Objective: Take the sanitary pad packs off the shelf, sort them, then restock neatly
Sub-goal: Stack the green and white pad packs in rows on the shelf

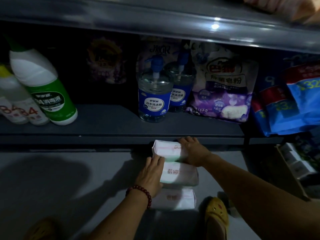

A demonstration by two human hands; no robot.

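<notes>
Packs (180,172) lie three in a row on the floor (69,179) below the shelf (103,122), the far one pressed between flat left hand (150,172) and right hand (192,151), so sorting seems underway and restocking not yet begun.

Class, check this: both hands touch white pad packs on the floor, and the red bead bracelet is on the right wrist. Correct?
No. The head view shows the red bead bracelet on the left wrist. The left hand and right hand do touch the white pad packs on the floor.
</notes>
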